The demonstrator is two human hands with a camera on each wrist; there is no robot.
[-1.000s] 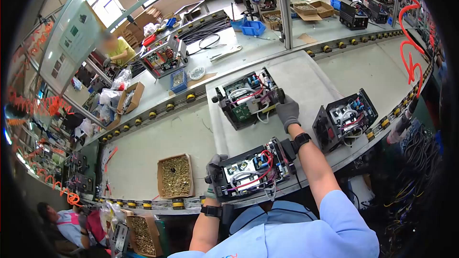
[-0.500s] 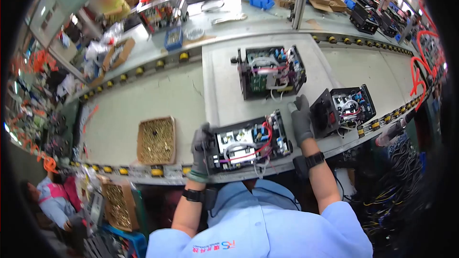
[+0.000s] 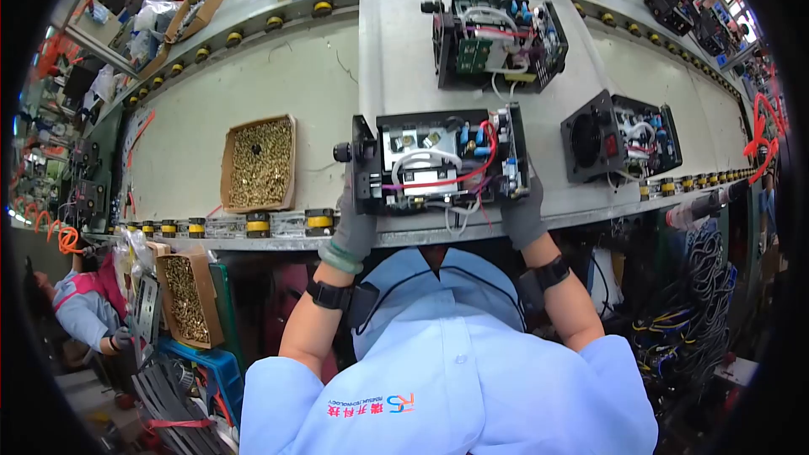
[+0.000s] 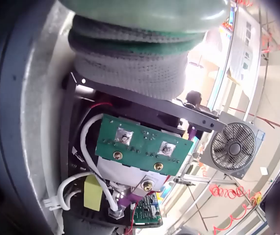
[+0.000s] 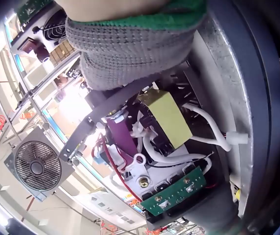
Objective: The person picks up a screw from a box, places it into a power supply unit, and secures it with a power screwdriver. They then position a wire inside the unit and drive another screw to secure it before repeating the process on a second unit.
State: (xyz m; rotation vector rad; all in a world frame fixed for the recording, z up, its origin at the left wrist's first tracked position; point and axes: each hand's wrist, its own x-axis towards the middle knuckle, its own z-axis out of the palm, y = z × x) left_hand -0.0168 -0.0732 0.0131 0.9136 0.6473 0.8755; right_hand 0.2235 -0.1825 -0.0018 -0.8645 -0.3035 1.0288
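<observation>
An open black electronic unit (image 3: 438, 160), with a red cable and white tubes, is at the bench's near edge between both gloved hands. The left hand (image 3: 357, 223) grips its left end panel below a black knob. At the opposite end the right hand (image 3: 524, 215) holds the other panel. Both hands' fingers are largely hidden by the unit. The left wrist view shows the grey glove (image 4: 130, 71) over the frame, beside a green circuit board (image 4: 142, 144). In the right wrist view the glove (image 5: 130, 56) lies against the frame, near a yellow block (image 5: 167, 117).
A second open unit (image 3: 497, 42) sits behind, and a third with a fan (image 3: 628, 136) stands to the right. Left of the hands is a cardboard box of small brass-coloured parts (image 3: 259, 164). Rollers (image 3: 320, 221) line the near edge. A person (image 3: 88, 299) is at lower left.
The right hand has left the back unit and come to the near unit's right end. The left hand stays at its left end. The head view has tilted down.
</observation>
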